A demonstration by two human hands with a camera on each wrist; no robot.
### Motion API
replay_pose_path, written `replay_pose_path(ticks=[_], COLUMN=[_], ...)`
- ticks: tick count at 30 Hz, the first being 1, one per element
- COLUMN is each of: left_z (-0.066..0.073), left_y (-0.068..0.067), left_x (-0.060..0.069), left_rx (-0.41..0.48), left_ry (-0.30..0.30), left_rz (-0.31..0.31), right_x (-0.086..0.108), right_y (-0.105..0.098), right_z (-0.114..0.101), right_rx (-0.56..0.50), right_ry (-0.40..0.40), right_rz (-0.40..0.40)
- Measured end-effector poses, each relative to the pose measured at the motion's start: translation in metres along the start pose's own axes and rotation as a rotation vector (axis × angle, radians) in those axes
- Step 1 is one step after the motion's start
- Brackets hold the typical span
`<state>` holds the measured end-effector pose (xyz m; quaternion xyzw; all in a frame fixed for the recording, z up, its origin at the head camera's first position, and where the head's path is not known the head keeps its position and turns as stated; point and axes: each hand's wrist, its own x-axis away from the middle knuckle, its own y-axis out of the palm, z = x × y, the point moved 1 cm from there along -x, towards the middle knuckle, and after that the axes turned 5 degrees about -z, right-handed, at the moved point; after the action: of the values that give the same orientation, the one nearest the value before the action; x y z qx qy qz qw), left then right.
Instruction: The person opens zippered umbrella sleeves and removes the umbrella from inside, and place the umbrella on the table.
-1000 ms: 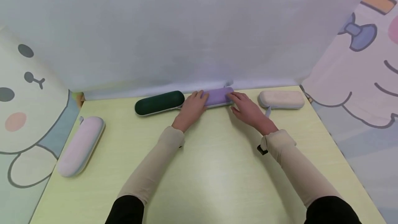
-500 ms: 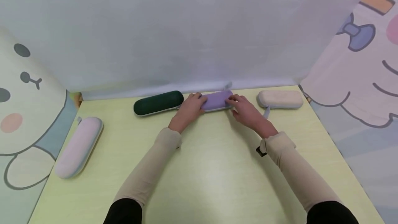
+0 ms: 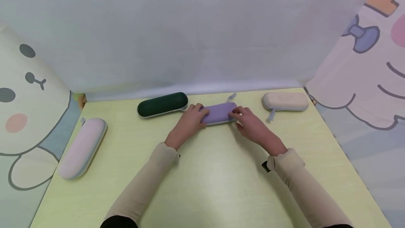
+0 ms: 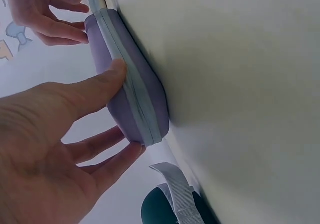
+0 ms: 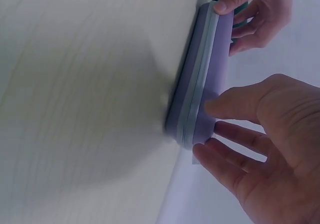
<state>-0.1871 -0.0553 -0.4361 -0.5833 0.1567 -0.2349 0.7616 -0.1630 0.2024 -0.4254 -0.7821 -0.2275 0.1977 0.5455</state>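
Note:
A purple zippered case (image 3: 219,113) lies near the back of the table, its grey pull tab (image 3: 231,97) pointing away from me. My left hand (image 3: 188,120) grips its left end. In the left wrist view the thumb presses on the pale zipper band (image 4: 135,86), while the fingers reach round the end of the case. My right hand (image 3: 253,124) holds the right end. The right wrist view has the thumb on the case's side (image 5: 212,83) and the fingertips curled at its end. Just left of my left hand lies a dark green zippered case (image 3: 162,105).
A cream zippered case (image 3: 285,101) lies at the back right, its tab toward me. A pale pink case (image 3: 83,149) lies slanted along the left edge of the yellow table (image 3: 202,185). A white cloth wall (image 3: 196,38) stands behind, with printed cartoon panels at both sides.
The purple case has slid from the back edge toward me, both hands moving with it. Its tab now lies over the tabletop. The other cases have stayed put.

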Motion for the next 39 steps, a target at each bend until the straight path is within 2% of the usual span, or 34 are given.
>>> replay_pose_path(ticks=[11, 19, 26, 33, 39], left_z=[0.009, 0.016, 0.025, 0.03, 0.034], left_y=[0.004, 0.005, 0.002, -0.003, -0.008], left_x=[0.032, 0.056, 0.077, 0.097, 0.107], left_rx=[0.022, 0.031, -0.001, -0.023, -0.032], left_ry=[-0.001, 0.002, 0.017, 0.027, 0.064], left_rz=[0.007, 0.002, -0.026, -0.071, -0.052], right_x=[0.02, 0.031, 0.041, 0.053, 0.059], right_y=[0.005, 0.009, 0.011, 0.017, 0.021], right_z=[-0.022, -0.032, -0.045, -0.055, -0.062], right_rx=[-0.001, -0.057, -0.086, -0.107, -0.146], right_ry=[-0.009, -0.028, -0.031, -0.085, -0.082], right_rz=[0.019, 0.031, 0.022, 0.015, 0.009])
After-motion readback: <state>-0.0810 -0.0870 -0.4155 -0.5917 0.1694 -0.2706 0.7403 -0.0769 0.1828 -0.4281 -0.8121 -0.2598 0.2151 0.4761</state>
